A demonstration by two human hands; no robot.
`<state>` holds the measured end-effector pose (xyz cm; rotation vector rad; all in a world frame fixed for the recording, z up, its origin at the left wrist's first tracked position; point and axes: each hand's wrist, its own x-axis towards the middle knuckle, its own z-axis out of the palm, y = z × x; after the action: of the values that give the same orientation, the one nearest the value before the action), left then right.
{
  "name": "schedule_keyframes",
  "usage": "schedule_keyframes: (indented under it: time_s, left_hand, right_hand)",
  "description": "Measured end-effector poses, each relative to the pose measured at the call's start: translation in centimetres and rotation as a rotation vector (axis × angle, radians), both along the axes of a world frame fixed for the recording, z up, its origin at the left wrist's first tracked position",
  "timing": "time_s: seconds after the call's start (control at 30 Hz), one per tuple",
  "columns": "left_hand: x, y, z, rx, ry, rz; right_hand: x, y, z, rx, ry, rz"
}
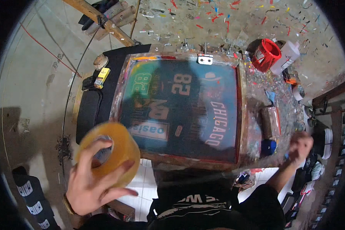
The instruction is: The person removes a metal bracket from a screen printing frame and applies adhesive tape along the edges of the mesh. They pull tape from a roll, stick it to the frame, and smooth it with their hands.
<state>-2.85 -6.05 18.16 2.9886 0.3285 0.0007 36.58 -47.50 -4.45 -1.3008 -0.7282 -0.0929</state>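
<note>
My left hand (86, 188) holds up a large roll of yellowish clear packing tape (125, 153), its fingers hooked through the core and spread over the side. Off to the right, my right hand (301, 146) is closed and a little blurred by motion. A faint see-through strip stretches from the roll towards it, and the fingers seem to pinch its end. Between and beyond the hands lies a screen-printing frame (239, 92) with a dark blue-green mesh (172, 109) bearing pale letter and number stencils. The roll hides the frame's near left corner.
A metal hinge clamp (205, 59) grips the frame's far edge. On the paint-spattered right side stand a red bucket (266, 55), a whitish bottle (287, 55) and a blue-ended roller-like thing (268, 147). Black cloth (89, 115) and a yellow box (102, 78) lie left.
</note>
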Motion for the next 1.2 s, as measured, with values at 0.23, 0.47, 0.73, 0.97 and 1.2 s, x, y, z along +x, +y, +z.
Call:
schedule_keyframes:
  time_s: [0.23,0.47,0.73,0.97,1.2]
  left_hand:
    - [-3.5,-0.5,4.9,0.263,-0.155,-0.511]
    - [-4.0,0.4,4.0,0.201,-0.259,-0.575]
    - [-0.9,1.6,-6.0,0.158,-0.601,-0.245]
    - [15.9,12.4,-24.0,0.335,-0.459,0.120]
    - [18.0,11.4,-28.9,0.370,-0.479,0.234]
  right_hand:
    - [-5.9,-6.1,3.3,0.360,-0.157,0.113]
    - [-7.0,-2.7,-3.1,0.123,-0.004,-0.090]
    - [-5.3,2.2,3.5,-0.566,-0.010,-0.144]
    - [-7.0,12.9,16.3,-0.901,-0.675,0.390]
    - [-7.0,20.6,17.7,-0.691,-0.861,0.578]
